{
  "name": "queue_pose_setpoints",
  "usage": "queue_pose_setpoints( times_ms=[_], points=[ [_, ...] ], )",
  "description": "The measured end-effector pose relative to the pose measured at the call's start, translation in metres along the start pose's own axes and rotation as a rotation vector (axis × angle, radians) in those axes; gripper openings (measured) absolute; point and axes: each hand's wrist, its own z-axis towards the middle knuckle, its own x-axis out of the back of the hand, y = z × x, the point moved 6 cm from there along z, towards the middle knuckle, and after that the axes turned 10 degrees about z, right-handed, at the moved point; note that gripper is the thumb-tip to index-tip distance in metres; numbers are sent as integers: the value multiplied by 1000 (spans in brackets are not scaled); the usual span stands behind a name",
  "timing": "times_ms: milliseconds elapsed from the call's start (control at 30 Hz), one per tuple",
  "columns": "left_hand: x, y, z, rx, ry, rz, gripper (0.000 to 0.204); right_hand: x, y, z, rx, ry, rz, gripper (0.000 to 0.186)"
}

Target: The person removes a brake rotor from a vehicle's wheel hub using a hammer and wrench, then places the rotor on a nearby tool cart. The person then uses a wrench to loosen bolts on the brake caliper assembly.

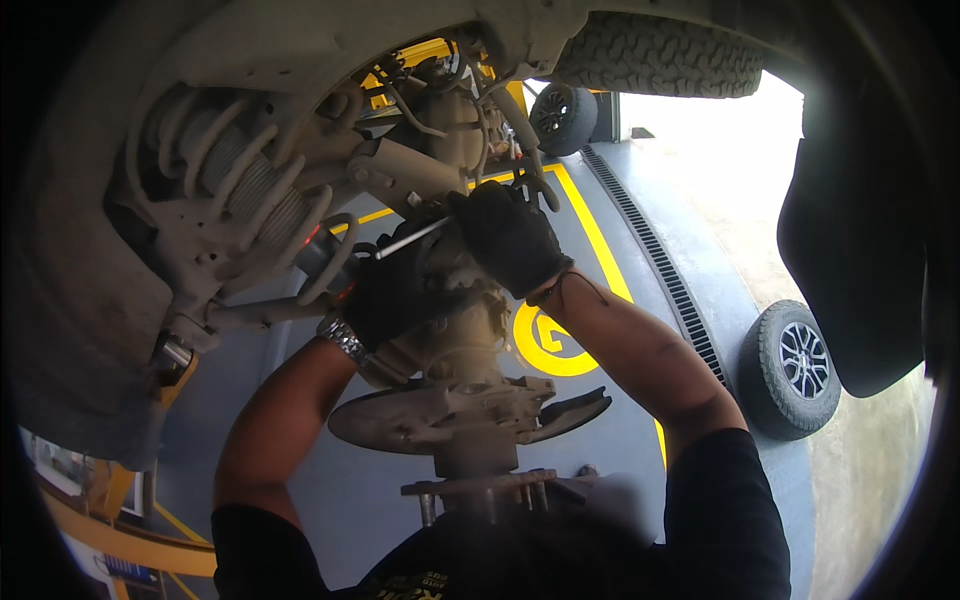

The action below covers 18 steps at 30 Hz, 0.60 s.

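Observation:
Black-gloved, my right hand (508, 238) is closed round one end of a slim silver metal rod (412, 239) beside the steering knuckle. The rod slants down to the left, and its kind does not show. My left hand (388, 308), also in a black glove, is lower and to the left, against the knuckle; its fingers blend into the dark parts. Near it is a dark cylindrical thing (328, 258) with red edges, partly behind the coil spring (250, 175). Below both hands are the dusty brake backing plate (390, 415) and the wheel hub (485, 484) with its studs.
Wheel-arch metal curves overhead and left, with a tyre (660, 60) at the top. A suspension arm (410, 170) and hoses surround the hands. On the blue-grey floor a wheel (795, 370) lies at the right, past a drain grate (655, 260). A black flap (860, 230) hangs right.

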Motion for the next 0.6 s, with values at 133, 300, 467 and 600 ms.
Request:
queue_pose_setpoints(
  times_ms=[133,300,467,600],
  points=[
    [-1,-10,2,-95,49,120,96,14,-10,12,29,4,-72,19],
    [1,-15,6,-1,-30,52,102,47,-4,28,-28,59,-110,18],
    [-8,-22,6,-6,-72,25,100,58,1,-5,-141,-9,68,19],
    [3,-29,-5,40,-118,-139,87,55,13,-58,-174,-143,101,18]
  ],
)
